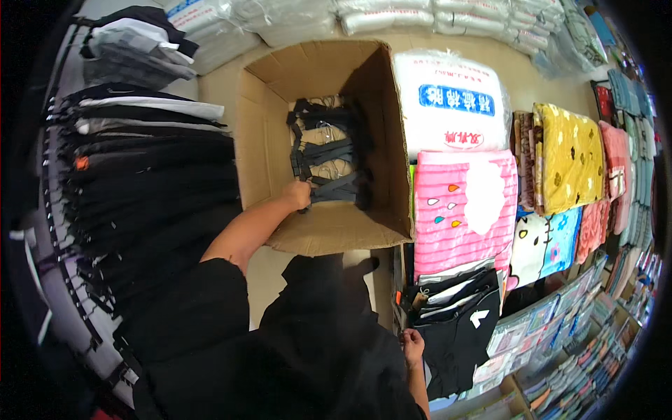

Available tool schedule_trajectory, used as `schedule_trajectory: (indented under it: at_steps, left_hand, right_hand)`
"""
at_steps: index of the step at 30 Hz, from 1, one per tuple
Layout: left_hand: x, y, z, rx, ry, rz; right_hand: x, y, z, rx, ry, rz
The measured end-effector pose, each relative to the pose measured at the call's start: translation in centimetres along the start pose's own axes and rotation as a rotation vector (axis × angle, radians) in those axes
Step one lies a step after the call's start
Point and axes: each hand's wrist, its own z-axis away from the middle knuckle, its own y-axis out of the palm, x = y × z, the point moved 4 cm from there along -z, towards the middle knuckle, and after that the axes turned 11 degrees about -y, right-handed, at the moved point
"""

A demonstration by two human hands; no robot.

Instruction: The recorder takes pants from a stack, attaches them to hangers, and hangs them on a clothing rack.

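Observation:
An open cardboard box point(265, 152) stands in front of me, with several dark hangers or clips point(328, 152) with metal hooks lying in rows at its bottom. My left hand point(298, 195) reaches over the near left part of the box and is closed around the end of one dark piece; its fingertips are partly hidden. Lower right, my right hand point(413, 344) is beside black folded garments point(459, 336) hanging at the near end of the goods; its fingers are curled near their edge, and whether they grip anything cannot be told.
A long rack of black garments point(157, 194) runs along the left. Right of the box lie a plastic-wrapped white bundle point(451, 126), a pink striped blanket point(446, 184) and a yellow blanket point(572, 157). Wrapped white packs point(388, 21) line the far side.

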Motion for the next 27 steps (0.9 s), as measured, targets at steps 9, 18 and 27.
schedule_trajectory:
  at_steps: [9,18,27]
  left_hand:
    - [-3.4,8.8,-8.0,-0.091,-0.008,-0.09]
    - [-5.5,5.9,-7.9,0.053,0.037,-0.123]
    - [-6.6,2.9,-0.9,0.593,-0.12,0.75]
  right_hand:
    - [5.6,5.5,3.1,-0.029,0.048,0.084]
    - [4.6,4.7,3.5,-0.031,0.061,0.116]
    - [2.5,3.1,0.5,0.0,-0.11,0.029]
